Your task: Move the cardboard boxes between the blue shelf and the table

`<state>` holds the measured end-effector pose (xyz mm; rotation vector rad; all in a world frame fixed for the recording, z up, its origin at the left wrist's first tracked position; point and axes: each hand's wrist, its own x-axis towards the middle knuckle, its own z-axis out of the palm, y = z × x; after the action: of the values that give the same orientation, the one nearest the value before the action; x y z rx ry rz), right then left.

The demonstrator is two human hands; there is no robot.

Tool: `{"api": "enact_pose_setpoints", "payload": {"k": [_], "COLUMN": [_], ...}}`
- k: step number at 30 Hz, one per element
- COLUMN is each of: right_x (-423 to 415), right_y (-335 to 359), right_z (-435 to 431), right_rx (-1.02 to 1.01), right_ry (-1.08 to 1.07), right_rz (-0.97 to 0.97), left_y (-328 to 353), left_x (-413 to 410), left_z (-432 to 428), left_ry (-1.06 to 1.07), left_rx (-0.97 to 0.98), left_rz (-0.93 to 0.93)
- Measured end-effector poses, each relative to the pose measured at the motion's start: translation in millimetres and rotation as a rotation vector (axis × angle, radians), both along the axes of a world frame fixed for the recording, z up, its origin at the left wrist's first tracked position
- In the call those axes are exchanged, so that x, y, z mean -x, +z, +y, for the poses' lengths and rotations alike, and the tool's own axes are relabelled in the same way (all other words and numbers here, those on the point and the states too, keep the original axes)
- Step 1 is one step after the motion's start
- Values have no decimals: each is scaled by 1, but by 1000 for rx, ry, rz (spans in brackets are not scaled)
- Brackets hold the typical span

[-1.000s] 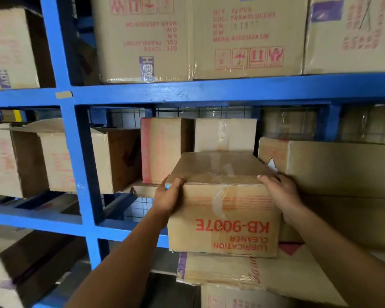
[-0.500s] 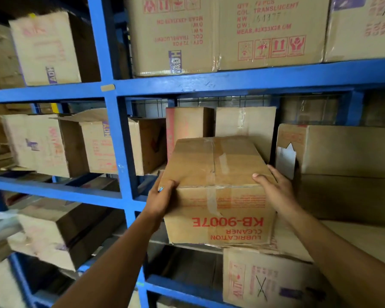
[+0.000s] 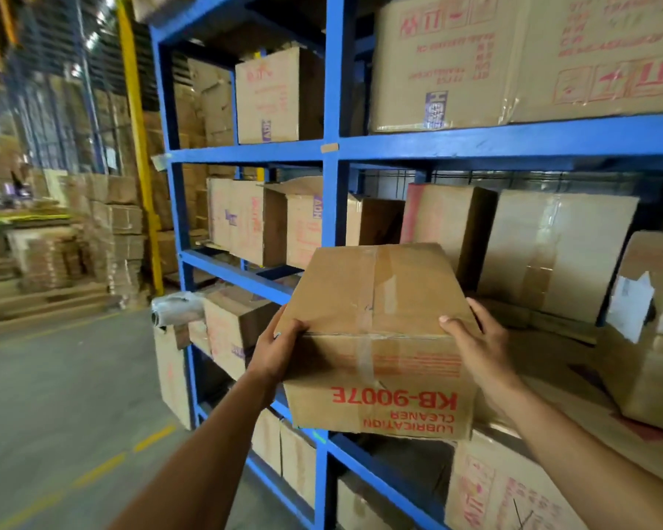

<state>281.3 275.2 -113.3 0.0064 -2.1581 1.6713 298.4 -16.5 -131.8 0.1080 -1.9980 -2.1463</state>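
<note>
A taped cardboard box (image 3: 376,311) with upside-down red print "KB-9007E LUBRICATION CLEANER" is held in the air in front of the blue shelf (image 3: 475,141). My left hand (image 3: 280,348) grips its left top edge, thumb over the rim. My right hand (image 3: 479,344) grips its right top edge, fingers along the side. The box is tilted, its far end toward the middle shelf level. No table is in view.
Cardboard boxes fill the shelf: a large one (image 3: 437,63) above, several (image 3: 552,250) behind the held box, more (image 3: 513,487) below. A blue upright (image 3: 332,109) stands left of the box. Grey floor (image 3: 54,395) and stacked cartons (image 3: 92,239) lie to the left.
The box has come out from the shelf toward me and a little to the left, off the boxes under it. My view has swung left, showing the aisle floor.
</note>
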Motion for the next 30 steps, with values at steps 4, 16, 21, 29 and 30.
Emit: {"api": "enact_pose_setpoints", "payload": {"k": [4,16,21,29,30], "right_x": [-3,-91,-168,-208,-206], "right_y": [-3,-74,-106,-121,-123], "right_z": [-4,-294,-416,-518,-526], "right_rx": [-42,-134,-172,-279,-257], "right_ry": [129,950,1262,1520,1543], "right_rz": [-27,-223,-430,-593,-600], "left_y": [-6,-52,-75,-130,-133], "left_x": [-38,-331,-454,-524,-523], "left_z": [0,-163,-202,-258,-261], "left_ry": [183,975,1200,1329,1355], "left_rx": [12,152,119,-127,-153], "left_rz": [-31,-290,-498,-565,-537]}}
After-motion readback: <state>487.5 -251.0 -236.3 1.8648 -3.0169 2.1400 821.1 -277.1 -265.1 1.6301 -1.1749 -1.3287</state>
